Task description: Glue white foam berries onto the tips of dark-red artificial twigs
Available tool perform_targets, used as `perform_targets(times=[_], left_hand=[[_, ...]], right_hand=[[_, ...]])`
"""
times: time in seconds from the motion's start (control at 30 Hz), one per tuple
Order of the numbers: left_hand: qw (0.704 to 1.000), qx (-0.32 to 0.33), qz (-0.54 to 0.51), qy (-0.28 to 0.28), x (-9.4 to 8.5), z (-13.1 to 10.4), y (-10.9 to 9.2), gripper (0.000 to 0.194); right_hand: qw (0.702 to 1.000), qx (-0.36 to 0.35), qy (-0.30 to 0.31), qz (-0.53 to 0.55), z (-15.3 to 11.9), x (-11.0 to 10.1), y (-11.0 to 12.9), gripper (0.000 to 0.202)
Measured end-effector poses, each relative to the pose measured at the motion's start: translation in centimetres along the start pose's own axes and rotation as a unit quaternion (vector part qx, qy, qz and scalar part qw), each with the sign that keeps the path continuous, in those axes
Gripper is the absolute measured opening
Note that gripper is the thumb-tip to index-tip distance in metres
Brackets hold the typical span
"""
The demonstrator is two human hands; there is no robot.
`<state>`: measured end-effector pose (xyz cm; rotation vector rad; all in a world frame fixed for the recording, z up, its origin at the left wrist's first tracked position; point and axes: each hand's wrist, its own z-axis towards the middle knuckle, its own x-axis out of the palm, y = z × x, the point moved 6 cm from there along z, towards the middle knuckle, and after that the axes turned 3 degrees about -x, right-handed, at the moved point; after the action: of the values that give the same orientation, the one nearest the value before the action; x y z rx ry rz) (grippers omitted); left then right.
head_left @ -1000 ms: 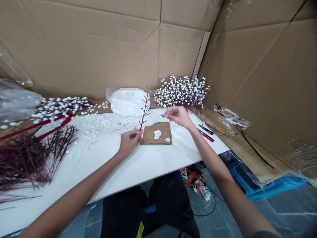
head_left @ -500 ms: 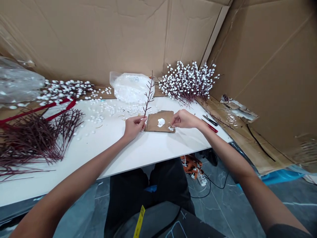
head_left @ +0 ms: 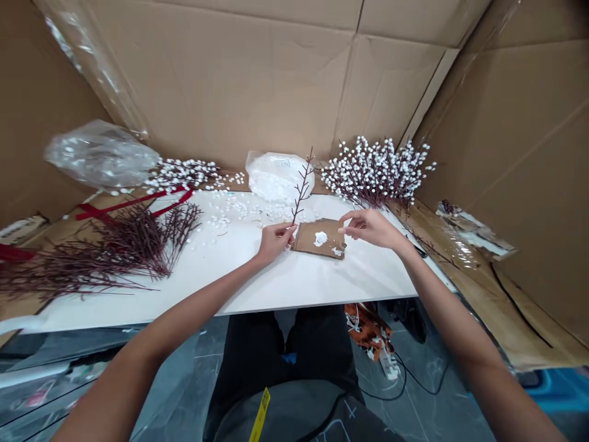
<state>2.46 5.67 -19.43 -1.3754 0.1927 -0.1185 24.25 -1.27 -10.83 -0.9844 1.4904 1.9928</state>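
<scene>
My left hand [head_left: 276,240] pinches the lower end of a bare brown twig [head_left: 301,191], which stands upright with short side shoots. Beside that hand lies a small cardboard piece [head_left: 306,238] with a white blob of paste [head_left: 321,239] in its middle and a smaller white smear [head_left: 337,252] near its right corner. Over the cardboard's right edge is my right hand [head_left: 370,227], thumb and fingers apart, with nothing visible between them. White foam berries [head_left: 221,215] are scattered on the white table [head_left: 257,288] to the left.
A pile of bare twigs [head_left: 142,245] and red ribbon [head_left: 94,212] lie left. Berry-covered branches [head_left: 375,169] stand at the back right, more [head_left: 181,176] at the back left. Plastic bags [head_left: 278,175] sit at the back. Snips [head_left: 420,252] lie partly hidden by my right arm.
My right hand has lifted off the cardboard's right corner and its fingers have spread apart. My left hand still holds the twig. The camera view has turned left, shifting everything rightward.
</scene>
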Motion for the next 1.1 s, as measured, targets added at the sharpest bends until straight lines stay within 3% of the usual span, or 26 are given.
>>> perform_targets(times=[0.13,0.3,0.43,0.6,0.8,0.93,1.1], left_hand=[[0.999,0.032,-0.014,-0.03,-0.9,-0.5,-2.2,0.035],[0.996,0.065,-0.03,-0.049,-1.5,-2.1,-6.4,0.035],[0.994,0.089,-0.033,-0.051,-1.6,-3.5,-9.6,0.032],[0.989,0.13,-0.053,-0.035,-1.8,-3.8,-12.5,0.031],[0.982,0.163,-0.073,-0.058,-1.7,-2.7,-14.0,0.037],[0.981,0.157,-0.08,-0.076,-1.4,-2.1,-14.1,0.043],[0.98,0.134,-0.135,-0.052,-0.4,-1.7,-13.9,0.047]], right_hand=[[0.996,-0.036,-0.004,0.078,0.6,0.1,2.5,0.034],[0.972,-0.027,-0.024,0.233,2.7,1.7,4.7,0.031],[0.924,-0.038,-0.063,0.374,4.7,2.5,7.7,0.035],[0.853,-0.094,-0.05,0.511,6.4,3.7,12.9,0.029],[0.801,-0.077,-0.116,0.583,7.6,4.1,15.2,0.029],[0.802,-0.096,-0.182,0.561,7.7,3.1,15.1,0.026],[0.812,-0.138,-0.31,0.475,7.0,1.5,14.5,0.021]])
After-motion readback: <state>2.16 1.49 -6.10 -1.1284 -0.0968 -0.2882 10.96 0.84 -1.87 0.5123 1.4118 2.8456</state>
